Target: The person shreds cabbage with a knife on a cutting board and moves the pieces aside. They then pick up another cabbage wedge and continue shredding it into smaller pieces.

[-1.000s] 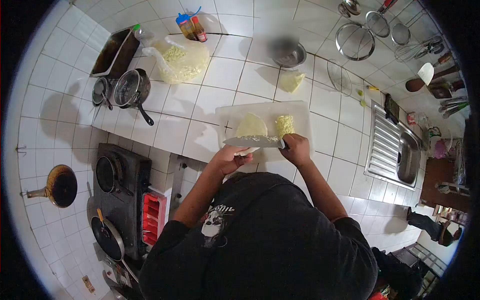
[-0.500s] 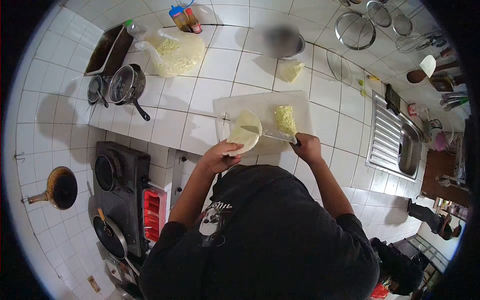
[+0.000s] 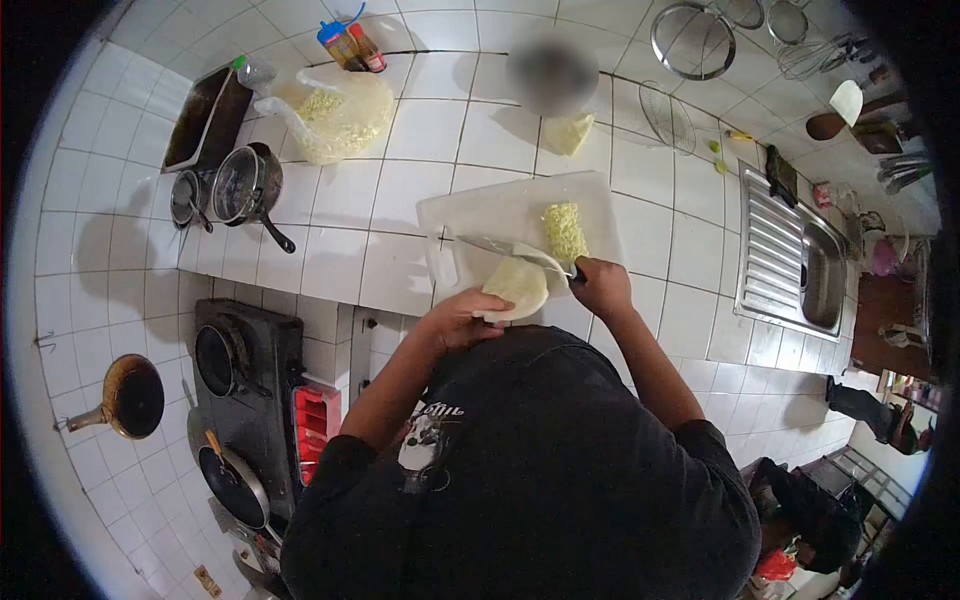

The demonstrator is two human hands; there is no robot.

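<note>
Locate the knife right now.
In the head view, the knife is in the right hand, over the cutting board, its tip toward the person's left, just beyond the pale piece in the left hand.

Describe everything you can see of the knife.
The knife has a long metal blade tapering to a point and a dark handle, mostly hidden in the grip of the right hand. Its tip points left, away from that hand, above the white board. Pale cabbage, held by the left hand, overlaps the blade's middle. Whether the edge touches the board can't be told.
</note>
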